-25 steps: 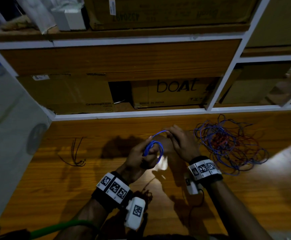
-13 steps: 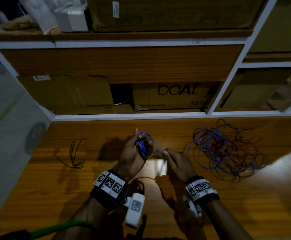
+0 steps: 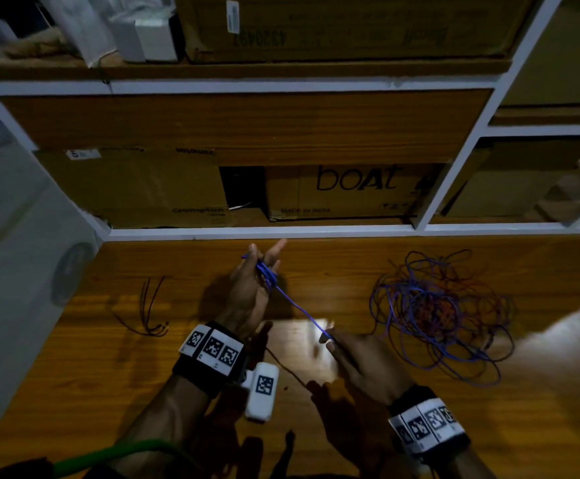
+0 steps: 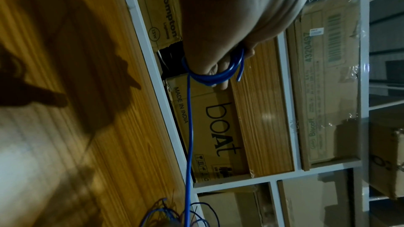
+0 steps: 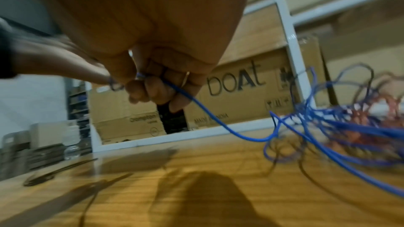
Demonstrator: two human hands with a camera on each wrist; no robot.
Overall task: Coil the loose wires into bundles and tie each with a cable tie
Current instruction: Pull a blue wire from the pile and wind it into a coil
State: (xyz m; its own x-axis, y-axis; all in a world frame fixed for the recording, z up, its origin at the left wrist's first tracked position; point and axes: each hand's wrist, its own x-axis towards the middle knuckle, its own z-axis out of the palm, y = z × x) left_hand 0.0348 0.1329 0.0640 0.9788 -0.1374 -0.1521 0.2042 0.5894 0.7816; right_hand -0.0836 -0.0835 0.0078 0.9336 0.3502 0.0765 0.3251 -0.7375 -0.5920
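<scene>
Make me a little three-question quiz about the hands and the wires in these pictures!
1. True or false: the blue wire is looped round fingers of the left hand.
2. What does the right hand pinch? A) the blue wire B) a cable tie C) nothing
3. Fill in: the tangled pile of wires lies on the ____ side of the wooden table.

Key
1. True; the loops show in the left wrist view.
2. A.
3. Right. The black cable ties lie on the left.
</scene>
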